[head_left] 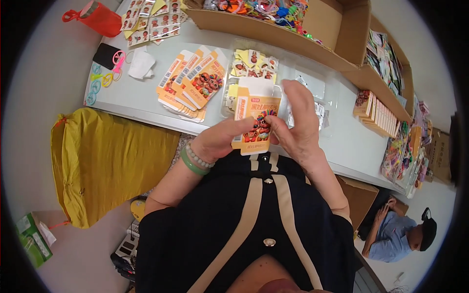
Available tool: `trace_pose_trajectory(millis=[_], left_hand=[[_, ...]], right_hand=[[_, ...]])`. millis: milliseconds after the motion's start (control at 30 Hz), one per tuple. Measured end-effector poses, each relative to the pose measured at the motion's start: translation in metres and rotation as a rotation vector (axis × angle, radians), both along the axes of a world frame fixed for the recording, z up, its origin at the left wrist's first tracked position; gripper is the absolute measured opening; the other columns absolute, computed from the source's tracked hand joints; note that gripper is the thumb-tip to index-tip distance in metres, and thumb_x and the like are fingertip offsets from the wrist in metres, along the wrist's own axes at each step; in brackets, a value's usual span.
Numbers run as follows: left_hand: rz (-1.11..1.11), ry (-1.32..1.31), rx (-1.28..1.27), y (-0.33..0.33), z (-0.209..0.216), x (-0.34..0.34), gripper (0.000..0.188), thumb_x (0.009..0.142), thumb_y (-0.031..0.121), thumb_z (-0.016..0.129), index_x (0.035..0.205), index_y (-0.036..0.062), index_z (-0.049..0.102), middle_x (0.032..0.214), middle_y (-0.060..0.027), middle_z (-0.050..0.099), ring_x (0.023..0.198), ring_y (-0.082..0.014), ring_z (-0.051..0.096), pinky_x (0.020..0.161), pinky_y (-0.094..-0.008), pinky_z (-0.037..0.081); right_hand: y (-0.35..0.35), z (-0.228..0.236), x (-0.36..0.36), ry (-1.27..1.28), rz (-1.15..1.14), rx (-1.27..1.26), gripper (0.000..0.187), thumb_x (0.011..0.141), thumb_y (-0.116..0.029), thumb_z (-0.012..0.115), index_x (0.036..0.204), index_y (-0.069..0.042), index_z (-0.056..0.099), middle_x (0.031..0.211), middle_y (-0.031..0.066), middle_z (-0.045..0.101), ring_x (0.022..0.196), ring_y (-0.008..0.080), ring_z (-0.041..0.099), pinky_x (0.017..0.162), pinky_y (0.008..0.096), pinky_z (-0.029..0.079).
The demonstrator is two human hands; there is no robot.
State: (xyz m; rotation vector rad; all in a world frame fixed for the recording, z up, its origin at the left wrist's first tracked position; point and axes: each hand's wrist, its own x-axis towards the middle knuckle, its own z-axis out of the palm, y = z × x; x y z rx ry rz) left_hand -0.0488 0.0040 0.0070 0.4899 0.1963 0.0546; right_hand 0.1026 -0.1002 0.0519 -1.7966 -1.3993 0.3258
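Left hand: the left hand (pixel 220 139) comes in from the lower middle of the frame, its fingers curled against the left side and lower edge of a small orange carton (pixel 255 124); a green bangle (pixel 191 165) and a pale bead bracelet (pixel 199 157) sit at its wrist.
Right hand: the right hand (pixel 297 122) holds the carton's right side, thumb and forefinger pinching at its printed front, the other fingers raised and loosely spread above.
Carton: flat, orange and white with a cartoon print, white top flap open, held upright between both hands at the centre of the frame, above the near table edge.
Carton stack: a fanned stack of flat orange cartons (pixel 193 80) lies on the grey table (pixel 342 146), left of the hands and apart from them.
Sticker tray: a clear plastic tray of small yellow picture cards (pixel 251 63) lies just behind the held carton.
Upper right: open cardboard boxes (pixel 337 29) with bright small items.
Right of centre: a row of packed orange boxes (pixel 378 115) stands near the far table edge.
Upper left: a pink plastic scissors (pixel 116 63), a white cloth (pixel 141 63) and a black pouch (pixel 105 54).
Left: a yellow sack (pixel 107 161) stands on the floor against the table.
Lower right: another person in a blue shirt (pixel 398 234) sits on the floor, well apart.
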Motion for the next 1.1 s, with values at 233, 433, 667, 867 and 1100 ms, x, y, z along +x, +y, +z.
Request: trace_pose_trajectory(millis=[233,433,667,867,1100], left_hand=[[-0.015,-0.014,-0.126,-0.011,-0.001,0.011,0.074,0.084,0.043,0.063,0.137,0.0047,0.03,0.125,-0.0086,0.048,0.116,-0.0177,0.049,0.097,-0.0324,0.042],[-0.018,-0.01,0.221,-0.016,-0.011,0.019,0.088,0.073,0.049,0.073,0.136,0.0051,0.03,0.115,-0.0093,0.052,0.107,-0.0182,0.055,0.091,-0.0315,0.046],[0.153,-0.026,0.197,-0.003,0.003,0.031,0.113,0.062,0.064,0.071,0.143,0.0126,0.013,0.123,-0.0083,0.046,0.111,-0.0173,0.05,0.088,-0.0307,0.048],[0.194,-0.074,0.262,-0.008,-0.004,0.039,0.114,0.062,0.065,0.071,0.143,0.012,0.012,0.127,-0.01,0.042,0.119,-0.0193,0.046,0.098,-0.0338,0.042],[0.416,-0.028,0.347,-0.007,-0.002,0.039,0.076,0.076,0.026,0.076,0.133,0.0032,0.032,0.119,-0.0115,0.052,0.108,-0.0191,0.055,0.09,-0.0317,0.048]], right_hand=[[-0.02,-0.01,0.008,0.111,0.092,-0.073,0.032,0.07,-0.002,0.069,0.099,-0.006,0.059,0.144,0.0184,0.03,0.132,0.0363,0.03,0.103,0.0402,0.032],[-0.019,-0.001,0.027,0.349,0.503,-0.176,0.015,0.071,-0.012,0.07,0.084,-0.007,0.064,0.146,0.0148,0.03,0.138,0.0283,0.023,0.109,0.0394,0.019],[-0.024,-0.021,0.013,0.487,0.112,-0.17,0.047,0.084,-0.019,0.061,0.127,-0.006,0.05,0.145,0.0154,0.03,0.136,0.0308,0.025,0.109,0.0368,0.021],[-0.025,-0.007,-0.001,0.508,0.123,-0.039,0.055,0.083,-0.019,0.065,0.133,-0.006,0.044,0.144,0.0171,0.029,0.13,0.0273,0.035,0.104,0.0354,0.032],[-0.035,-0.012,0.008,1.124,0.096,-0.285,0.061,0.09,-0.042,0.053,0.132,0.001,0.042,0.127,0.012,0.05,0.119,0.0207,0.045,0.1,0.0319,0.034]])
